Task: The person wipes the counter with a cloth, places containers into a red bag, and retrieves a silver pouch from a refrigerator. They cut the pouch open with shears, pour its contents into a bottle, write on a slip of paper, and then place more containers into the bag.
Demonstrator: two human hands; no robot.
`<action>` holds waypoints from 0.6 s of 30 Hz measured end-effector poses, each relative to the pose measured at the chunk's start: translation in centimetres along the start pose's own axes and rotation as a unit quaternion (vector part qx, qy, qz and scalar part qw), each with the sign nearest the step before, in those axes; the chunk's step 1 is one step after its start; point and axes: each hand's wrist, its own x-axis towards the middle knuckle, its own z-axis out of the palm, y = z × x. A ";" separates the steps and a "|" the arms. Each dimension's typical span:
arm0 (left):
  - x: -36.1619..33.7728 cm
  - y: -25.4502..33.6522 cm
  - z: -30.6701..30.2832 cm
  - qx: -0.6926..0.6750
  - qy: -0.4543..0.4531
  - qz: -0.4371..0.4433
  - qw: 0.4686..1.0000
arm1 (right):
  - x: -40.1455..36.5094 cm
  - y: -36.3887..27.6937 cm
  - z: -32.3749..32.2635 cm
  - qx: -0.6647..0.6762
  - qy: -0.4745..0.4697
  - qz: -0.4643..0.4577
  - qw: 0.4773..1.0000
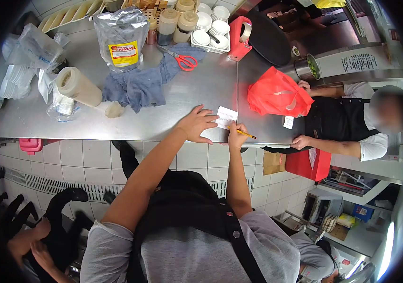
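Observation:
On the steel counter point(182, 99), near its front edge, lies a small white paper point(227, 116) with handwriting on it. My right hand point(237, 136) is closed around a yellow pencil point(246, 134) at the paper's lower right. My left hand point(197, 124) rests flat with its fingers spread, fingertips at the paper's left edge, holding nothing. A blue-grey cloth point(137, 87) is to the left, with red-handled scissors point(186, 62) on its upper end. A red bag point(279, 92) sits to the right of the paper.
A co-worker in a black apron point(326, 118) has both hands at the counter's right end. A silver pouch point(121, 35), a tilted bottle point(78, 86), white-lidded cups point(211, 28) and a red tape dispenser point(240, 40) stand on the counter. Other people are at lower left and lower right.

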 end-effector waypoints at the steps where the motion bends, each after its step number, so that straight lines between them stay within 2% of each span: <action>1: 0.0 0.0 -0.1 0.000 -0.001 0.000 1.000 | 0.0 -0.1 0.0 -0.014 0.001 0.006 1.000; 18: 0.1 0.1 0.0 -0.011 -0.007 -0.010 1.000 | -0.2 -0.7 0.3 -0.007 0.008 0.006 1.000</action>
